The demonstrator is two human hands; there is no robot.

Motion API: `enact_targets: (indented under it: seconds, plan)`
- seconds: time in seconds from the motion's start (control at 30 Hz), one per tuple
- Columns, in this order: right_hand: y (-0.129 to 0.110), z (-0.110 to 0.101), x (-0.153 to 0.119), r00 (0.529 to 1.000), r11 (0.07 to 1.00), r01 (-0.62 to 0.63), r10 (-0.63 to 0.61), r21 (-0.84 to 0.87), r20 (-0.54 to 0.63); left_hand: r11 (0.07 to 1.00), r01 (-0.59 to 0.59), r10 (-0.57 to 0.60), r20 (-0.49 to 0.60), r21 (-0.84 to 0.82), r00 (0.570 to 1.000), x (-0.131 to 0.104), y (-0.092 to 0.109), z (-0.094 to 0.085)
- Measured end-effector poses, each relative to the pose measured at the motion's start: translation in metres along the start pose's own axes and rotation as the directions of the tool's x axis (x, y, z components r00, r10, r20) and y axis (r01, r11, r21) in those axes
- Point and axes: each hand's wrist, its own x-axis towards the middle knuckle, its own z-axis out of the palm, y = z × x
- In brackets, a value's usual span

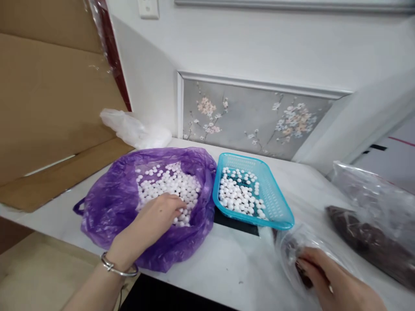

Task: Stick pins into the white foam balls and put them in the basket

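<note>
My left hand (162, 210), a bangle on its wrist, reaches into an open purple plastic bag (110, 203). Its fingers curl down onto small white balls (162, 185) in the bag; what lies between the fingertips is hidden. A blue plastic basket (277, 201), standing just right of the bag, holds more of these white balls. At the lower right, my right hand (327, 276) is in the mouth of a clear plastic bag (292, 242) with dark brown contents. The fingers there are pinched together, and I cannot make out what they grip.
A large cardboard box (55, 95) stands at the left. Behind the purple bag lies a crumpled translucent bag (132, 127). Another clear bag with dark brown contents (366, 233) rests at the right. The white table (227, 259) meets a wall with a floral panel (240, 116).
</note>
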Motion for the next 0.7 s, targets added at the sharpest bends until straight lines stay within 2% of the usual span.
enact_targets:
  seconds: [0.07,0.13,0.2,0.27,0.33,0.4,0.47,0.53,0.57,0.6,0.63,0.7]
  plan:
    - [-0.013,-0.009,-0.007,0.989,0.997,0.018,-0.007,0.071,-0.150,1.000,-0.007,0.007,-0.008,-0.008,1.000,0.002,-0.002,0.006]
    - [-0.025,-0.017,-0.011,0.981,0.986,0.024,0.009,0.167,-0.191,0.999,-0.022,0.020,-0.036,-0.031,0.999,0.006,-0.005,0.007]
    - [-0.032,-0.022,-0.010,0.977,0.963,-0.033,0.088,0.269,-0.193,0.999,-0.027,0.021,-0.155,-0.041,0.988,0.011,-0.010,0.006]
    - [-0.031,-0.022,-0.008,0.961,0.917,-0.080,0.175,0.391,-0.212,0.999,0.001,-0.016,-0.300,-0.050,0.954,0.015,-0.011,0.005]
    - [-0.028,-0.021,-0.006,0.947,0.880,-0.090,0.221,0.466,-0.233,0.994,0.090,-0.107,-0.399,-0.061,0.911,0.015,-0.007,0.003]
    - [-0.026,-0.019,-0.006,0.942,0.851,-0.086,0.239,0.518,-0.236,0.981,0.158,-0.193,-0.451,-0.115,0.872,0.013,0.001,0.002]
    - [-0.027,-0.018,-0.009,0.941,0.787,-0.058,0.249,0.615,-0.231,0.949,0.186,-0.288,-0.463,-0.253,0.839,0.009,0.013,0.002]
    - [-0.034,-0.018,-0.014,0.951,0.699,-0.008,0.227,0.715,-0.211,0.846,0.179,-0.409,-0.396,-0.502,0.822,0.003,0.029,0.006]
    - [-0.039,-0.018,-0.017,0.958,0.643,0.014,0.210,0.766,-0.195,0.747,0.185,-0.465,-0.302,-0.639,0.832,0.000,0.038,0.009]
    - [-0.047,-0.018,-0.020,0.967,0.576,0.027,0.192,0.817,-0.168,0.606,0.177,-0.478,-0.177,-0.776,0.860,-0.004,0.049,0.013]
    - [-0.056,-0.018,-0.022,0.975,0.481,0.021,0.183,0.876,-0.124,0.442,0.206,-0.446,-0.014,-0.873,0.895,-0.009,0.059,0.017]
    - [-0.076,-0.016,-0.027,0.990,0.217,-0.038,0.144,0.976,0.006,0.196,0.304,-0.333,0.228,-0.932,0.915,-0.018,0.080,0.026]
